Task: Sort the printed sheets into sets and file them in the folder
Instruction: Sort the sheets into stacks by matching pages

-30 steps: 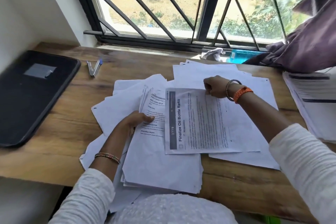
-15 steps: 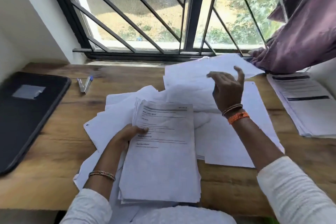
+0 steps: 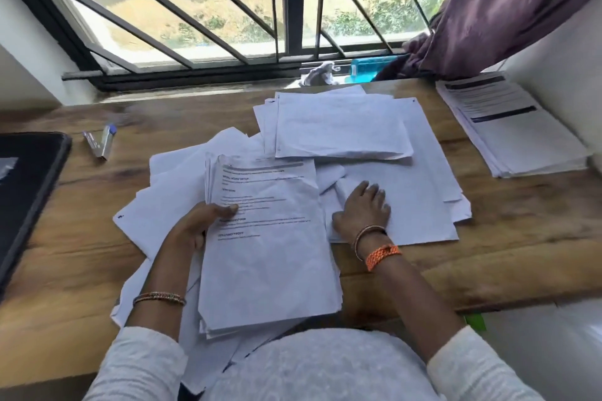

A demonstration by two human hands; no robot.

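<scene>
At the near edge of a wooden desk (image 3: 508, 238) under a barred window, a person sorts printed sheets: the left hand (image 3: 202, 221) grips a thick stack of printed pages (image 3: 267, 254) along its left edge, thumb curled over the top page and the other fingers hidden beneath, while the stack's long axis runs away from the body, its near end hanging past the desk edge towards the lap. Just right of that stack, the right hand (image 3: 365, 205) lies palm down with fingers straight and spread on a spread of face-down sheets (image 3: 417, 198), holding nothing. A tidier face-down pile (image 3: 338, 124) sits beyond the right hand, towards the window, within that hand's reach and across the stack from the left. Well to the right, a separate printed set (image 3: 511, 127) rests by the wall (its headings too blurred to read). On the far left lies a dark flat case (image 3: 29, 192), possibly the folder, with a small silver-and-blue object (image 3: 102, 142) near it. Judging from this layout, the top page would most readily be peeled off by the free right hand and carried right or forward to a pile; the filing appears not yet begun.
</scene>
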